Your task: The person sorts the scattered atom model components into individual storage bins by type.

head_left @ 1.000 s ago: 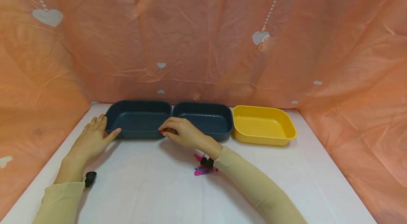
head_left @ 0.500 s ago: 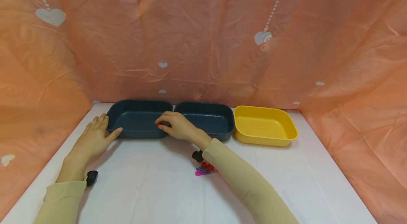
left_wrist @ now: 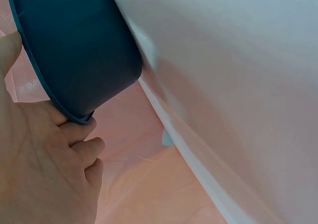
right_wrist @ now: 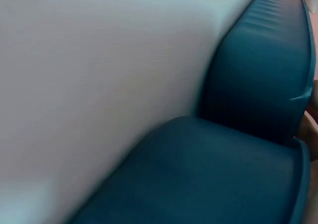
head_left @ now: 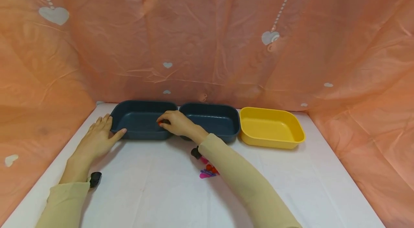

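My left hand (head_left: 95, 142) rests against the left dark blue bin (head_left: 142, 135), fingers along its left side and thumb near the front rim. In the left wrist view the fingertips touch the bin's rim (left_wrist: 42, 85) at a corner. Over the right part of that same bin, my right hand (head_left: 178, 123) pinches a small red thing (head_left: 160, 123), mostly hidden by the fingers, so I cannot tell its kind. Only a sliver of the right hand (right_wrist: 309, 134) shows at the edge of the right wrist view, behind the bin rims.
A second dark blue bin (head_left: 226, 136) and a yellow bin (head_left: 268, 142) continue the row. On the white table (head_left: 155, 192), beside the right forearm, lie red pieces (head_left: 211, 168), purple sticks (head_left: 209, 173) and pink pieces (head_left: 204, 176). An orange curtain (head_left: 194, 41) stands behind.
My right hand has moved up and slightly left, from the left bin's front right corner to over its inside, with the red thing. The left hand keeps its place at the bin.
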`<state>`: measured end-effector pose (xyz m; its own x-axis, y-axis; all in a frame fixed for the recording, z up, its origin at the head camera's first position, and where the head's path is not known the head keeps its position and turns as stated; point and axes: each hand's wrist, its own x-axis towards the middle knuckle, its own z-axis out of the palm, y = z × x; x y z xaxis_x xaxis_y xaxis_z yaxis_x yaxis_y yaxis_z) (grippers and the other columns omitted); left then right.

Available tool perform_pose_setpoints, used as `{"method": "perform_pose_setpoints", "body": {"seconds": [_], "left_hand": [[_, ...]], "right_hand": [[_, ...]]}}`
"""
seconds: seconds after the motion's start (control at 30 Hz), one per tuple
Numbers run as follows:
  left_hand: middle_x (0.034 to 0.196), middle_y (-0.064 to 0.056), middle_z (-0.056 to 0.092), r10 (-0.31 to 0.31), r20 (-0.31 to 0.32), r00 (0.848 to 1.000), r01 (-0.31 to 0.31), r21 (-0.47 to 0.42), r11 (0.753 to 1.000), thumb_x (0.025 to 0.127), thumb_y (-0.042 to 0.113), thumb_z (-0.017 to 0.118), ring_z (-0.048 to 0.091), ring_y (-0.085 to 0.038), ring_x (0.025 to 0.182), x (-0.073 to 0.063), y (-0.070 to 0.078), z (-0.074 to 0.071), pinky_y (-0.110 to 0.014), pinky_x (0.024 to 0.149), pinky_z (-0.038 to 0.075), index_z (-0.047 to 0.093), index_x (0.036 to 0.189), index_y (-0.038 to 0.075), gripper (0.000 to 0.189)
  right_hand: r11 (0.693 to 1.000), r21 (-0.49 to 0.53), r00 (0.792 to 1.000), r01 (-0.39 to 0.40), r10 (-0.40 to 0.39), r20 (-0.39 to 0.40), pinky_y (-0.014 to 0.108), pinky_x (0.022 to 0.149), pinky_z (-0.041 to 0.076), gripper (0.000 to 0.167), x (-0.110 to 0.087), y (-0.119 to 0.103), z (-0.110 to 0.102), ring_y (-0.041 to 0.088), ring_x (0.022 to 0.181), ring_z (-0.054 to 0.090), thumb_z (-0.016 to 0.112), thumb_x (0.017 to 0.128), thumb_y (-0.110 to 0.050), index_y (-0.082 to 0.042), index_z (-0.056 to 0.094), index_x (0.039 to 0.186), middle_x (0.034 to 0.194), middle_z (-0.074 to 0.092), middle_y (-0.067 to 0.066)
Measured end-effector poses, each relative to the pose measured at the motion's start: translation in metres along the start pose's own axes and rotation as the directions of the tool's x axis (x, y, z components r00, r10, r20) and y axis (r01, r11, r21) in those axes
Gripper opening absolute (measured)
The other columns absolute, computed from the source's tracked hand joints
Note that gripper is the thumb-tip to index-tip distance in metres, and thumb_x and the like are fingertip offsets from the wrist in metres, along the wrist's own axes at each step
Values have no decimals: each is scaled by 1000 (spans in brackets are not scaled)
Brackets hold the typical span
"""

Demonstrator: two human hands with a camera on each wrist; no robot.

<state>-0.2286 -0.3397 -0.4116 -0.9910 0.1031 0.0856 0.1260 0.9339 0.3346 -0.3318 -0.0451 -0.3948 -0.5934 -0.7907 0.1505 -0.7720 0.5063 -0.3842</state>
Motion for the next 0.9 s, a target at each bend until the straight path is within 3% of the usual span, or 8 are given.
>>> {"method": "perform_pose_setpoints", "body": {"seconds": [0.27, 0.5, 0.9], "left_hand": [[160, -46, 10, -7, 6, 1000, 7, 3, 1000, 108, 60, 39, 8, -63, 149, 1, -1, 0, -71, 122, 7, 14, 153, -24, 99], [159, -46, 11, -6, -1, 1000, 6, 2, 1000, 108, 59, 39, 8, -63, 149, -1, 0, 0, -70, 122, 8, 14, 153, -25, 98], [159, -47, 12, -1, -8, 1000, 1, 4, 1000, 108, 59, 40, 9, -64, 149, -1, 1, 0, -71, 122, 8, 17, 152, -25, 97]], "right_hand": [[1000, -20, 999, -18, 19, 47, 18, 81, 50, 32, 8, 1, 1, 12, 100, 66, 60, 107, -21, -12, 69, 136, 124, 69, 3], [999, -25, 999, -23, 24, 38, 19, 89, 52, 32, 7, 0, 3, 14, 110, 66, 62, 107, -23, -14, 69, 137, 130, 68, 2], [999, 29, 1000, 19, -19, 11, 17, 87, 51, 32, -6, -10, -7, 11, 105, 66, 62, 107, -22, -11, 69, 136, 132, 66, 3]]}}
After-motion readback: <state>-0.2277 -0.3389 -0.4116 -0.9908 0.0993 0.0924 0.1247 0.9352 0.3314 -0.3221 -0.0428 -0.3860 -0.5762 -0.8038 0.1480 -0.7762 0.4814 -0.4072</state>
